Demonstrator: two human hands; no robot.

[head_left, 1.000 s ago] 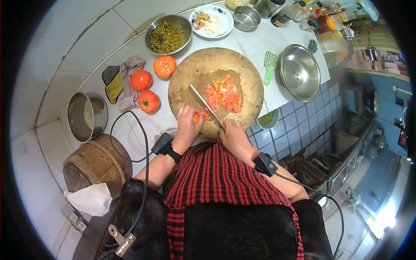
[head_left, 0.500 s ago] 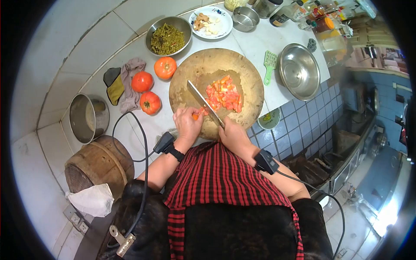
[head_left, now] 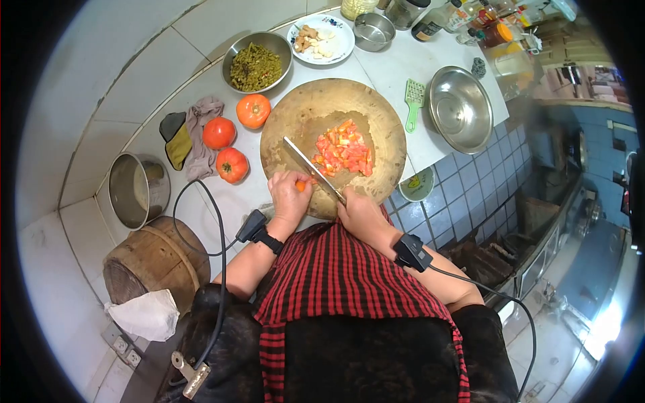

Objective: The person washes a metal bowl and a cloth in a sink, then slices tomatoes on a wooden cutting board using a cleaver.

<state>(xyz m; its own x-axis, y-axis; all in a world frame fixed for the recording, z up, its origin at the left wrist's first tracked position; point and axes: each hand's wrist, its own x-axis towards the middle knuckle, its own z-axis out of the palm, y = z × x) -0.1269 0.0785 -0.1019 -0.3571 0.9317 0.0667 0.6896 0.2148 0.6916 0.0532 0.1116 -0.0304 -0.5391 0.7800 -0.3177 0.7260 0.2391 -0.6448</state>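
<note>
On the round wooden chopping board (head_left: 295,107) lies a heap of diced tomato (head_left: 344,149). My right hand (head_left: 361,212) is closed round the handle of a knife (head_left: 310,165), whose blade slants up to the left across the board. Just left of the blade, my left hand (head_left: 289,193) has its fingers curled over a small piece of tomato (head_left: 300,185) near the board's front edge; most of that piece is hidden. Whole tomatoes sit left of the board: one (head_left: 253,111) higher up, another (head_left: 219,133) below it, and a third (head_left: 232,165) lowest.
Behind the board stand a bowl of chopped greens (head_left: 256,64) and a plate with ginger and garlic (head_left: 342,50). To the right are a green grater (head_left: 414,97) and a steel basin (head_left: 461,111). A cloth (head_left: 201,134), a metal pot (head_left: 139,191) and a wooden barrel (head_left: 154,258) stand left.
The view has shifted slightly. The knife stays beside my left fingers, its blade lying a little further left over the board. Both hands keep their hold.
</note>
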